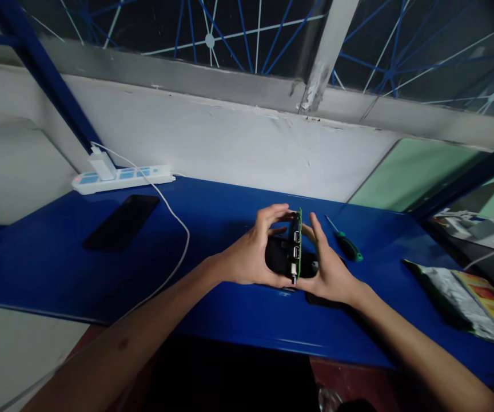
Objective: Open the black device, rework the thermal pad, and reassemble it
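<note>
A green circuit board (299, 243) with metal port sockets along its edge stands on end between my two hands, above the blue table. My left hand (253, 249) grips it from the left, thumb at the lower end and fingers at the upper end. On the other side my right hand (330, 269) has its thumb at the board's lower end, with the index finger raised near the top. Black objects lie on the table behind and below the hands, mostly hidden, so their kind cannot be made out. A screwdriver (348, 245) with a green and black handle rests just right of my right hand.
On the blue table (212, 320) a black phone (122, 222) lies at the left. Behind it is a white power strip (122, 177) with a plugged-in charger (102, 165). A white cable (186, 229) runs forward past my left arm. A shiny packet (472, 300) lies at the right.
</note>
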Tool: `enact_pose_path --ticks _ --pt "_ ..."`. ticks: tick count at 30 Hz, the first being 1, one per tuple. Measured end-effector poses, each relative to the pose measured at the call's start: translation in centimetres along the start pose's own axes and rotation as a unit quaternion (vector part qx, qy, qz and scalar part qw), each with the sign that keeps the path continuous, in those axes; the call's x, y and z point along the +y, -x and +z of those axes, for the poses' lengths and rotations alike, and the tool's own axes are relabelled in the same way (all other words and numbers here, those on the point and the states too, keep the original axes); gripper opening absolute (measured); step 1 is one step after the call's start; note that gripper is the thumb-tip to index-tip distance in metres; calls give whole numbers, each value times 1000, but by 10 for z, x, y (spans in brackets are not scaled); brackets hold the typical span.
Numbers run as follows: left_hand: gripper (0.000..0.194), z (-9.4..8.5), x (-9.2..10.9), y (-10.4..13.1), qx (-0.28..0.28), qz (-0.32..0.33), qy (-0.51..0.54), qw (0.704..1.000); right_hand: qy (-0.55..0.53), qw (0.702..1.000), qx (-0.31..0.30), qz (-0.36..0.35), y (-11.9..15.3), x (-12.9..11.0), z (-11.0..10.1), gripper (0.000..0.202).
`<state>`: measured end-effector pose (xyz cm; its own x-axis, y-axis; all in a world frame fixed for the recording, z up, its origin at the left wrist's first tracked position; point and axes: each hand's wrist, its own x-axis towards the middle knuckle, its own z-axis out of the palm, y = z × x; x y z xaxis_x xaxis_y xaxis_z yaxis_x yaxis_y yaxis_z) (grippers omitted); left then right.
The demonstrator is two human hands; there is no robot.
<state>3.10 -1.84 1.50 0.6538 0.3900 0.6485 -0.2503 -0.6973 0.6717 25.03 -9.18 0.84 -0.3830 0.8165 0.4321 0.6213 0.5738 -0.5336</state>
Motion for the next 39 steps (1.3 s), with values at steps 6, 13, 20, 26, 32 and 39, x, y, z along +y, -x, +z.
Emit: enact_pose_path --ticks 6,13,20,26,32,39 --pt "121 1 4 -3 6 -18 44 999 -10 1000 20 -14 -4 -6 -3 136" --pt "121 2 2 -4 6 -28 29 999 -3 999 42 2 0 3 -2 130" --pt "125 -11 -9 -3 47 -10 -95 994 39 995 92 11 -1 13 -10 132" --pt "127 -21 -13 0 10 -8 -214 977 67 995 69 16 0 18 -14 128" --pt "120 -23 -9 0 -43 -12 -288 957 113 992 48 -3 1 21 -17 127" --pt "117 -22 -10 1 -52 -10 -305 951 136 990 38 -14 -1 15 -20 124"
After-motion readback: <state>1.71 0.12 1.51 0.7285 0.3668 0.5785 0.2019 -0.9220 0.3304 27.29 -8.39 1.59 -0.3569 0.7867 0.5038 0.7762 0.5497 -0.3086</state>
